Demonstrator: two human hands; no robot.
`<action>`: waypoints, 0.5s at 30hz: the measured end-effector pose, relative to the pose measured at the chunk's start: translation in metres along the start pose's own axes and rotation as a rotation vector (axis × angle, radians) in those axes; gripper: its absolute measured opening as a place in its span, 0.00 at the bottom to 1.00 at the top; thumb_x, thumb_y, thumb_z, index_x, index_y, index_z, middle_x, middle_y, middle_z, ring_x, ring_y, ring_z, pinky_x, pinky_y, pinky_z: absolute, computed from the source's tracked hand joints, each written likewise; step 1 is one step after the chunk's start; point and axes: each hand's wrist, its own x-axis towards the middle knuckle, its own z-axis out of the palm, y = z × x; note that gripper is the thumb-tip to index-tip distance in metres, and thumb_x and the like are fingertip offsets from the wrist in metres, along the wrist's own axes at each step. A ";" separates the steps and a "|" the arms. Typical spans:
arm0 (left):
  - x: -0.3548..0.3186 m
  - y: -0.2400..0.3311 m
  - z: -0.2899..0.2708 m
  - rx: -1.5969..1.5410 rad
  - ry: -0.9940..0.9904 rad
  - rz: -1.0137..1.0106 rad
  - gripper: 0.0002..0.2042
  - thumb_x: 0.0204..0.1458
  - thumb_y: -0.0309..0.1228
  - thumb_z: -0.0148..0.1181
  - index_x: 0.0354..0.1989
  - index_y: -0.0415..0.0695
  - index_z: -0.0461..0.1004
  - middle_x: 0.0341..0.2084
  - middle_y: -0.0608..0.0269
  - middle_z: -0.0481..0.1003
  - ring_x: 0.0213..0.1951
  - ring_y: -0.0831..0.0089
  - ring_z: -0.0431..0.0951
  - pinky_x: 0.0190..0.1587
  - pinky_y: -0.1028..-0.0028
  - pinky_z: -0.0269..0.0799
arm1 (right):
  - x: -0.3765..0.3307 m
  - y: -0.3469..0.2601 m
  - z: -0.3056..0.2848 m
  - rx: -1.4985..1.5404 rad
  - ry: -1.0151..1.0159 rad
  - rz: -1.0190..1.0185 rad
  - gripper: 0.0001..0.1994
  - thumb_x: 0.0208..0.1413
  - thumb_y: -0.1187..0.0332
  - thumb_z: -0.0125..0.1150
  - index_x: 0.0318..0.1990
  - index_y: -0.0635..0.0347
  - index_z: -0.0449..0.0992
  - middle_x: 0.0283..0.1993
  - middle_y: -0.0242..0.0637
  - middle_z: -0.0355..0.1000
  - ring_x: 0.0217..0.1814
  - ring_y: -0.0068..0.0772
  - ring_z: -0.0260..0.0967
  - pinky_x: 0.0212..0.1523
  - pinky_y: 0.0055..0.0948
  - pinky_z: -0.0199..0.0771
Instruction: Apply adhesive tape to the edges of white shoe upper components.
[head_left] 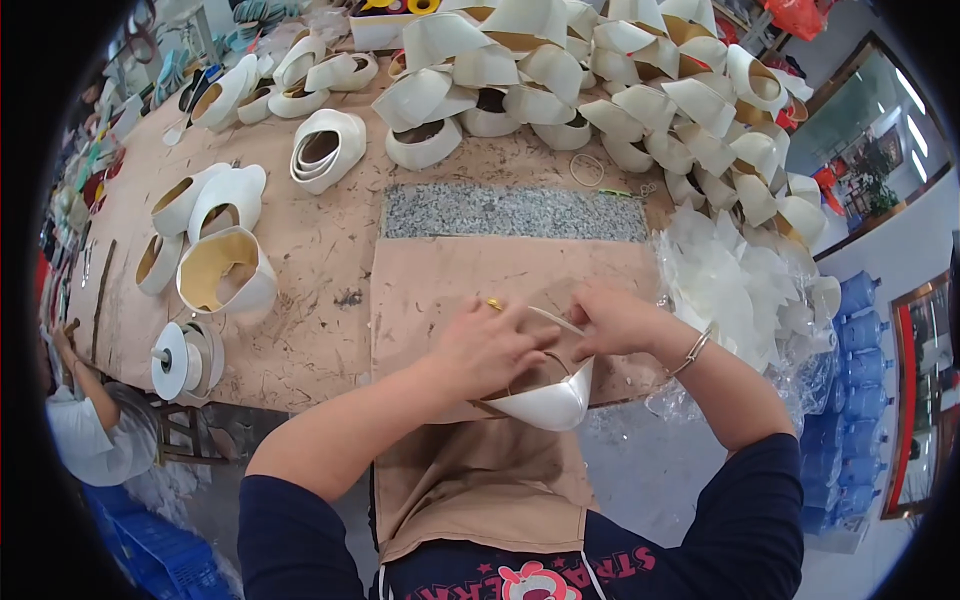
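A glossy white shoe upper (pixel 553 402) is at the table's front edge, its rounded end toward me and its tan inside partly showing. My left hand (pixel 490 345) is closed on its left side, fingers bent over the opening; a yellow ring is on one finger. On the other side, my right hand (pixel 618 320) pinches the upper's far rim between thumb and fingers. A bracelet circles that wrist. Both hands cover part of the upper, and what the left fingertips press on is hidden.
A large heap of white uppers (pixel 610 85) fills the back right. More uppers (pixel 228 270) and a white reel (pixel 180 360) lie left. White pieces in clear plastic (pixel 725 285) sit right, near blue water bottles (pixel 862 370). A speckled stone slab (pixel 515 210) lies ahead. Another person (pixel 100 420) is far left.
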 end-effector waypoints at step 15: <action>0.005 -0.019 -0.055 -0.067 0.569 -0.080 0.14 0.44 0.30 0.61 0.41 0.43 0.74 0.38 0.56 0.74 0.41 0.58 0.74 0.40 0.68 0.69 | 0.008 -0.023 0.048 0.630 0.531 0.028 0.14 0.47 0.61 0.63 0.22 0.63 0.76 0.17 0.35 0.72 0.19 0.22 0.67 0.22 0.26 0.67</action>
